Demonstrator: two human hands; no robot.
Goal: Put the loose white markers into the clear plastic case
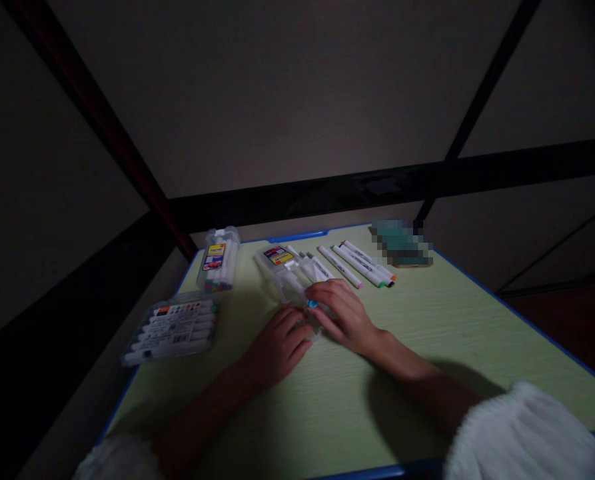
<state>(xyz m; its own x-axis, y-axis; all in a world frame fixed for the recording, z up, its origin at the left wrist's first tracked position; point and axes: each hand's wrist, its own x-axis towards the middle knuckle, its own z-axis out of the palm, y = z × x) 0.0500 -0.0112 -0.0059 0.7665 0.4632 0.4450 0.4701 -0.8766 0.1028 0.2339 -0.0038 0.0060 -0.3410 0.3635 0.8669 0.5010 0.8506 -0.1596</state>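
Pinching a small blue-ended marker (312, 303) between thumb and fingers, the right hand (342, 312) works low at the near end of the open clear case (286, 272), a hold that seems to suit fine guiding rather than force. The left hand (286, 340) lies just beside it with fingers curled near the clear plastic, perhaps to keep a light case from sliding; whether it truly grips anything, I cannot tell. The case lies in the middle of the counter (427, 333), within easy reach of both hands. To its right, loose markers (362, 264) lie side by side, roughly parallel, an arrangement that likely makes each easy to pick up. Two filled cases, one farther back (220, 260) and one nearer (174, 330), sit towards the left edge, probably to leave working room. A pixelated flat object (402, 243) rests at the far right corner, well apart from the hands
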